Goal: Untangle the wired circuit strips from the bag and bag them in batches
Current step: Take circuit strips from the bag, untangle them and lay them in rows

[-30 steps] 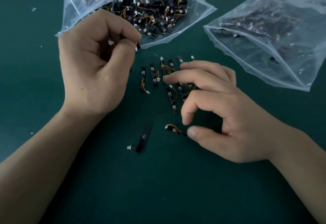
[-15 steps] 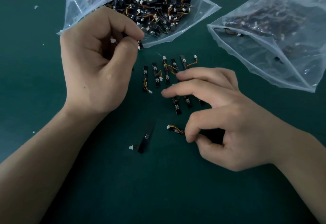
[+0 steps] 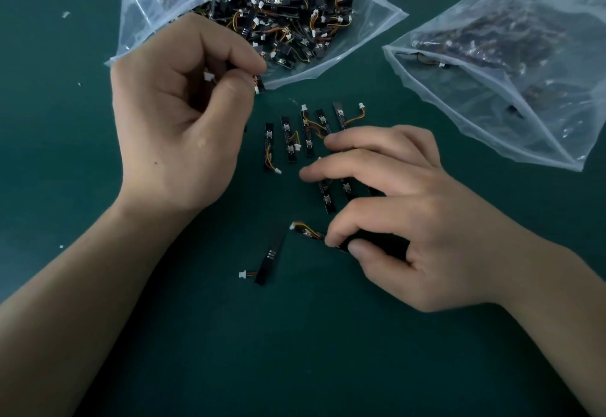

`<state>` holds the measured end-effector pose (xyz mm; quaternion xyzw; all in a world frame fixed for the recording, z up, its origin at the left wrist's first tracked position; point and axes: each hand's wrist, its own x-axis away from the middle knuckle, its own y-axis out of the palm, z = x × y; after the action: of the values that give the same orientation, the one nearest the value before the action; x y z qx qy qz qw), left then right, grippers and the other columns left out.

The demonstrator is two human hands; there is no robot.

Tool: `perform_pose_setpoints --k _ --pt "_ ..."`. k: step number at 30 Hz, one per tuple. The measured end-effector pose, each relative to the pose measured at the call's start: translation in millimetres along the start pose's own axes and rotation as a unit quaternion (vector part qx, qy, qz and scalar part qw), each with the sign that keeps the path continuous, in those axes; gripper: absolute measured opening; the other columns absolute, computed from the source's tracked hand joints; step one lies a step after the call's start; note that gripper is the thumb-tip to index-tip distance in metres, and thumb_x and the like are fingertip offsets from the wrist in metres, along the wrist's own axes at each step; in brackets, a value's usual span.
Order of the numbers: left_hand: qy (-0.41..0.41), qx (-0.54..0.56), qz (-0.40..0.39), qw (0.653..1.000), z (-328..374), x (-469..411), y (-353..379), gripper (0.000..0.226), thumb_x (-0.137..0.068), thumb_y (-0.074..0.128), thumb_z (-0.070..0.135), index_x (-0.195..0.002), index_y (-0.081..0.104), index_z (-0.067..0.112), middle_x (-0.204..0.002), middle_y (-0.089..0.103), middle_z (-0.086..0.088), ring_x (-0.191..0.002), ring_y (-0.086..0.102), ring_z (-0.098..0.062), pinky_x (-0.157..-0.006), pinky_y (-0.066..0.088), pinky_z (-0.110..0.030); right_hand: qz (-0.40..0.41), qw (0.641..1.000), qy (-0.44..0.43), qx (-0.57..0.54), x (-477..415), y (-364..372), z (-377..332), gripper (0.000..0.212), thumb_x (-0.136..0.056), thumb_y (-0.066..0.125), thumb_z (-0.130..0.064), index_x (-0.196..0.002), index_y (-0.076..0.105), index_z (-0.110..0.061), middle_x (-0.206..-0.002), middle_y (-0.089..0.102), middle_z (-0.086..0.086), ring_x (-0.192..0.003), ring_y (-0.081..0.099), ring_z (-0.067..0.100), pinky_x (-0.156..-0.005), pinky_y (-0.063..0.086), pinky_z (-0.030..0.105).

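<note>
Nearest you, one loose strip [image 3: 269, 261] lies alone on the green table [image 3: 213, 357], its white connector toward your left arm; it sits apart from the others, which I judge to mean it is not yet sorted. Just beyond it, your right hand [image 3: 426, 219] pinches the end of a second strip [image 3: 308, 232] between curled thumb and forefinger, while its other fingers reach out flat over the laid-out row [image 3: 288, 141]. That row runs side by side, roughly parallel and mostly untangled, apparently so a batch can be counted before bagging. Your right fingers cover several of these strips, so no count can be confirmed. Your left hand [image 3: 177, 121] is curled tight at the mouth of the source bag [image 3: 370, 39], with thumb and forefinger clamped on wired parts [image 3: 257, 83]. Two white connectors show there, but whether you have one strip or several cannot be told. The source bag lies open toward you, with a dense tangle of strips inside. The second bag [image 3: 492, 95], further right, holds dark contents blurred by its plastic and is cut off at the frame edge.
</note>
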<state>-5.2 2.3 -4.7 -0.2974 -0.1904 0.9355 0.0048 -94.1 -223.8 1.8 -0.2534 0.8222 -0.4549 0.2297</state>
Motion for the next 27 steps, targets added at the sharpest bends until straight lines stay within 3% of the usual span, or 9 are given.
perform_pose_setpoints --k 5,18,27 --pt "0.011 0.006 -0.002 1.000 -4.0 -2.3 0.1 0.020 -0.089 0.055 -0.010 -0.092 0.069 0.005 -0.070 0.062 -0.010 -0.056 0.049 -0.027 -0.051 0.034 -0.037 0.025 1.000 0.003 0.014 -1.9 3.7 -0.5 0.005 -0.091 0.074 -0.021 -0.094 0.077 -0.024 -0.146 0.058 -0.002 -0.149 0.037 0.024 -0.116 0.024 0.046" --pt "0.008 0.002 -0.009 1.000 -7.3 -2.5 -0.6 0.021 -0.089 0.056 -0.010 -0.091 0.071 0.005 -0.072 0.064 -0.005 -0.059 0.052 -0.028 -0.053 0.036 -0.034 0.077 0.994 0.057 0.045 -11.4 15.5 -9.7 0.008 -0.093 0.074 -0.035 -0.092 0.075 -0.027 -0.148 0.055 -0.002 -0.150 0.037 0.023 -0.116 0.022 0.044" --pt "0.010 0.006 -0.009 1.000 -7.2 -1.6 -0.8 0.022 -0.089 0.056 -0.008 -0.091 0.071 0.009 -0.071 0.064 -0.003 -0.057 0.051 -0.029 -0.052 0.035 -0.033 0.097 0.992 0.071 0.049 -12.9 18.5 -11.0 0.007 -0.093 0.073 -0.034 -0.092 0.076 -0.028 -0.152 0.051 0.000 -0.146 0.038 0.023 -0.114 0.022 0.039"
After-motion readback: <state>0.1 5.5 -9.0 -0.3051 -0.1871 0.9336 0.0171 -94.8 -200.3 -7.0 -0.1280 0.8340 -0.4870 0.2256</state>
